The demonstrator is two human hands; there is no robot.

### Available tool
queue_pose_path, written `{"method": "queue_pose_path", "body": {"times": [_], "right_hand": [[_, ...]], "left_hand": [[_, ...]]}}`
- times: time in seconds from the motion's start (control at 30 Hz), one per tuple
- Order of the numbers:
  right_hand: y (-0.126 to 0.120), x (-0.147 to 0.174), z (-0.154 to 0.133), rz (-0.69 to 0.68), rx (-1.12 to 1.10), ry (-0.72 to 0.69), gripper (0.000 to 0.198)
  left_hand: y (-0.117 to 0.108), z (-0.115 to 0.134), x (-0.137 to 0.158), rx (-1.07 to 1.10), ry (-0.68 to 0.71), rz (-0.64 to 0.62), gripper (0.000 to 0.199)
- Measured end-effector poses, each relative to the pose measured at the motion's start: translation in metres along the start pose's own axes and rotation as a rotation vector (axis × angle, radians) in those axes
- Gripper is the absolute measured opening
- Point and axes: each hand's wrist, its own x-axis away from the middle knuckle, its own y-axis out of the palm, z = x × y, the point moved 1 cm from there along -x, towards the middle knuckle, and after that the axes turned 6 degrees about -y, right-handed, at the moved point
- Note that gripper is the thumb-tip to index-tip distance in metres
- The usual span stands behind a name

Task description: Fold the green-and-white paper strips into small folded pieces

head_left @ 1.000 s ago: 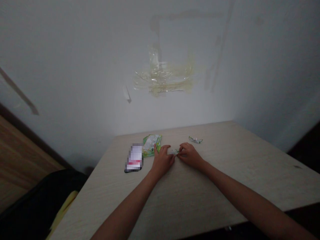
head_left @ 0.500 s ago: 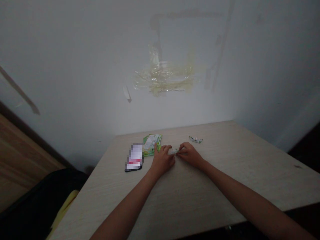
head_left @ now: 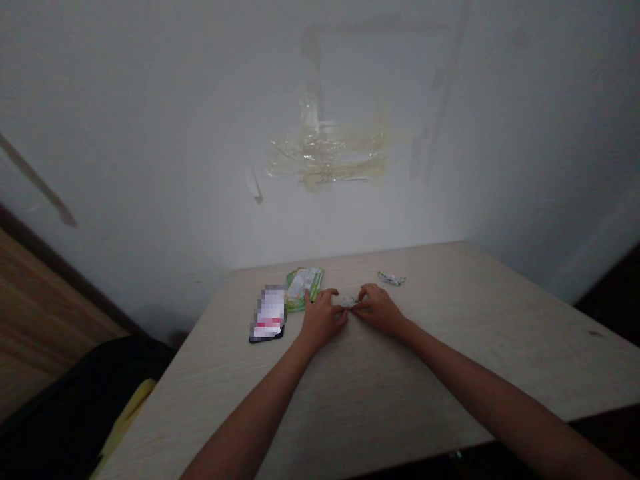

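A small pale green-and-white wrapper (head_left: pixel 349 302) lies low over the table between my two hands. My left hand (head_left: pixel 320 321) is at its left end, thumb and fingers closing on it, while one outer finger sticks out toward the green packets (head_left: pixel 303 287). From the other side, my right hand (head_left: pixel 381 311) pinches the wrapper's right end between thumb and fingertips. The fingers cover part of the wrapper, so whether anything is inside is hidden. Beyond my right hand lies a second small, narrow, crumpled wrapper (head_left: pixel 391 279), untouched.
A phone (head_left: pixel 270 313) with a blurred-out screen lies left of my left hand, beside the packets. The pale wooden table (head_left: pixel 425 393) meets a wall (head_left: pixel 175 133) with peeling clear tape (head_left: pixel 330 153). Dark and yellow cloth (head_left: pixel 125 420) is at lower left.
My hands have shifted slightly, and their fingertips are closer together at the wrapper's near edge. The packets, phone and second wrapper stay in place.
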Motion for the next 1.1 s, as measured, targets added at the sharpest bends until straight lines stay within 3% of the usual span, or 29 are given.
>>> {"method": "queue_pose_path", "body": {"times": [0.73, 1.1], "right_hand": [[0.005, 0.0, -0.001, -0.037, 0.067, 0.084, 0.018], [0.014, 0.004, 0.019, 0.099, -0.062, 0.088, 0.017]], "left_hand": [[0.001, -0.003, 0.001, -0.005, 0.002, -0.013, 0.016], [0.006, -0.005, 0.0, 0.029, -0.053, 0.005, 0.019]]}}
